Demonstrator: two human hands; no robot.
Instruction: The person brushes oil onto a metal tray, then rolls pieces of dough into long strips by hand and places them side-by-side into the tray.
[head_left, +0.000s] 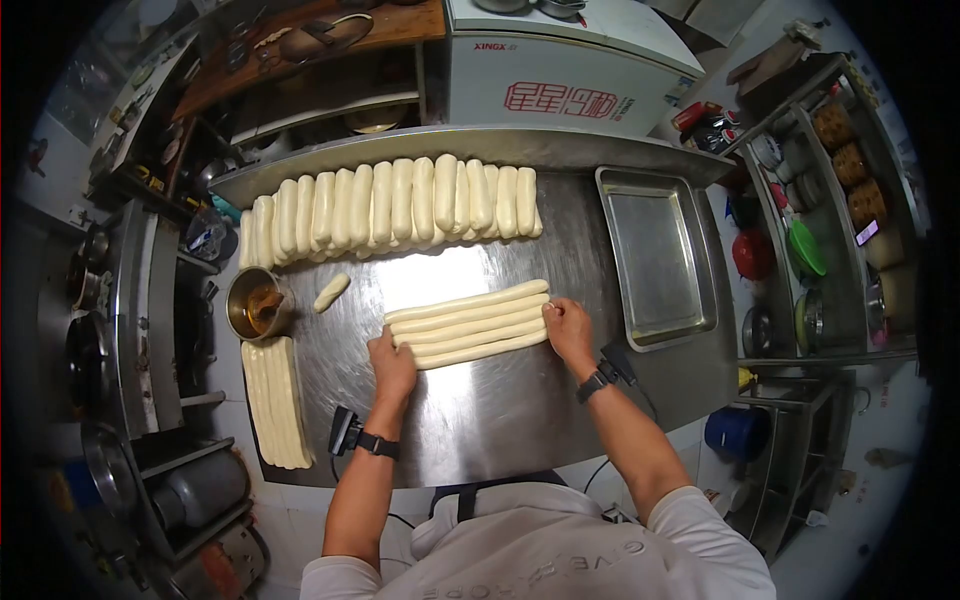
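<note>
Several long pale dough strips (470,325) lie side by side in the middle of the steel table. At their left end, my left hand (392,365) is closed on the edge, fingers partly hidden. My right hand (568,330) pinches the right end, its thumb near the upper strips. Beyond them, a row of thick dough rolls (390,205) is stacked along the back of the table. A short dough piece (331,292) rests left of the strips. Farther left stands a metal pot (243,318) with brown liquid and a brush-like tool (268,302) in it.
Another set of joined dough strips (275,405) lies along the table's left edge. A rectangular metal tray (625,310) sits at the right. A raised metal rim (570,155) runs along the back, with a white chest freezer (580,90) behind. Shelves (830,200) stand at right.
</note>
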